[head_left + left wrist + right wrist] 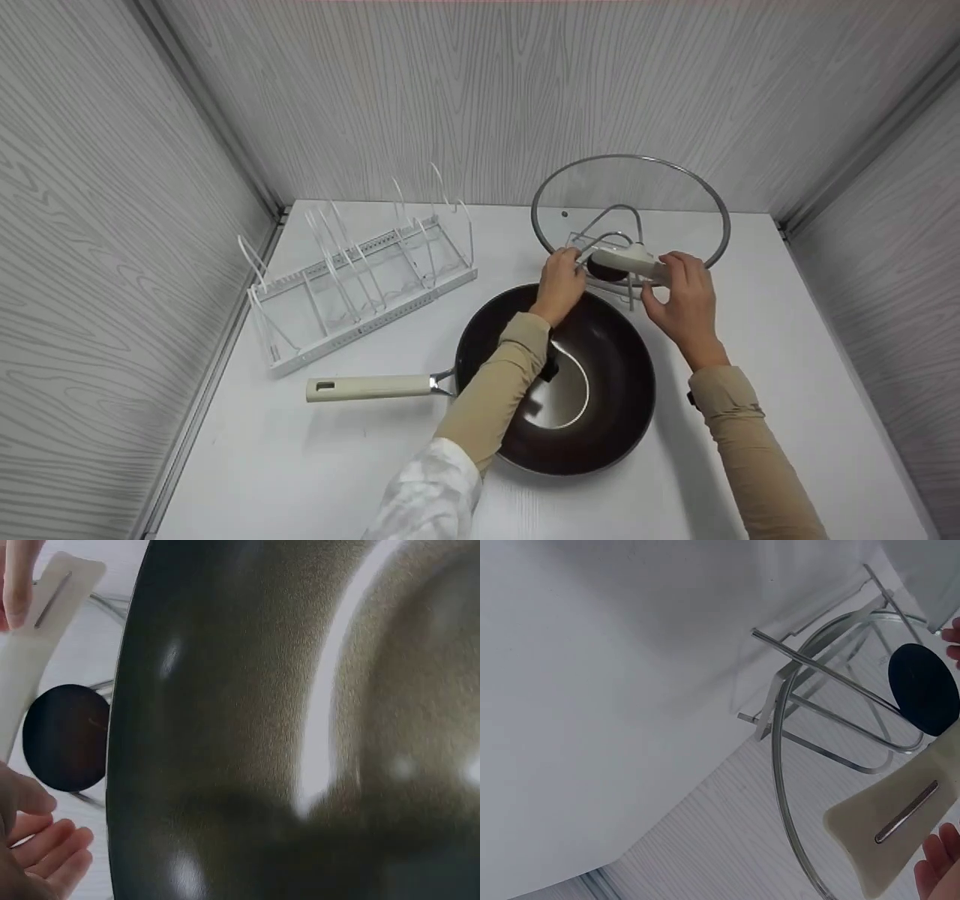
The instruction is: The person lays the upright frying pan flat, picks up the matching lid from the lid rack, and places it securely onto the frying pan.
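Observation:
A clear glass lid point(679, 187) with a metal rim leans upright in a small wire stand point(631, 298). Its cream handle point(634, 261), with a dark round disc point(606, 266) beside it, faces the person. My left hand point(561, 283) is by the disc end, over the wok's far rim; the left wrist view shows its fingers loosely bent around nothing. My right hand point(682, 300) is at the handle's other end, thumb below and fingers above, fingertips right at the edge in the right wrist view. The dark wok point(615, 405) sits beneath my left forearm.
The wok's cream handle point(375, 388) points left. A white wire rack point(397, 313) with several upright loops stands at the back left of the white table point(315, 457). Grey wood-grain panels point(465, 97) enclose the back and both sides.

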Tool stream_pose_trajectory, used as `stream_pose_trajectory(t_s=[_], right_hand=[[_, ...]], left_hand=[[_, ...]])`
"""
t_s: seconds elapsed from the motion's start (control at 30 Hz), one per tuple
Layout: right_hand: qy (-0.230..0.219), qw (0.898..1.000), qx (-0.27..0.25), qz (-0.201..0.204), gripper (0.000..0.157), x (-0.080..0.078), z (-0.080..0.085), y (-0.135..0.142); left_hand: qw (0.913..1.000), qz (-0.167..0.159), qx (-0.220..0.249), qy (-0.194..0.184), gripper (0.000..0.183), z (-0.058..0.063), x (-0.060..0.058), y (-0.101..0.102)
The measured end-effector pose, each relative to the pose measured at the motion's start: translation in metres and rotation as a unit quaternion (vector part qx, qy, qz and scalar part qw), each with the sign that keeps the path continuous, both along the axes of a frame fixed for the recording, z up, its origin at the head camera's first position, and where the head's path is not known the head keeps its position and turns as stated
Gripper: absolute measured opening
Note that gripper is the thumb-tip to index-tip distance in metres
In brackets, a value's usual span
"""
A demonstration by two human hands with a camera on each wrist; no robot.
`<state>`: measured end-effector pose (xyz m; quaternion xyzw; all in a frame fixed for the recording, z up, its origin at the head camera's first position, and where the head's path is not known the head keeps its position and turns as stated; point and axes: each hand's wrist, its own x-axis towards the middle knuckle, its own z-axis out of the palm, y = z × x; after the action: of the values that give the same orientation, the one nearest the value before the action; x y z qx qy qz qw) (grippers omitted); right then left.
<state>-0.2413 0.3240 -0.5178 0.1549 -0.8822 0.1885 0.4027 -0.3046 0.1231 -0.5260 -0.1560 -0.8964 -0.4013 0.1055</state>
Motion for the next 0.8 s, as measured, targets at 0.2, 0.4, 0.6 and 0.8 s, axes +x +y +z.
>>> stream_pose_trajectory(t_s=[0.2,0.4,0.6,0.8], right_hand=[[-0.013,1.000,0.011,-0.004,0.047,-0.009,-0.006,-0.003],[-0.029,0.999,0.028,-0.012,0.047,-0.015,-0.014,-0.003],[-0.010,0.998,0.055,-0.026,0.042,-0.022,-0.017,0.000],[0.031,0.995,0.084,-0.042,0.034,-0.029,-0.017,0.003]], left_hand=[[0.9993,0.038,-0.004,-0.004,0.013,-0.002,-0.005,0.006],[0.9968,0.071,-0.036,0.004,0.017,-0.001,-0.008,0.012],[0.9962,0.076,-0.042,-0.005,0.020,-0.001,-0.008,0.019],[0.9930,0.072,-0.094,0.004,0.020,0.000,-0.008,0.024]])
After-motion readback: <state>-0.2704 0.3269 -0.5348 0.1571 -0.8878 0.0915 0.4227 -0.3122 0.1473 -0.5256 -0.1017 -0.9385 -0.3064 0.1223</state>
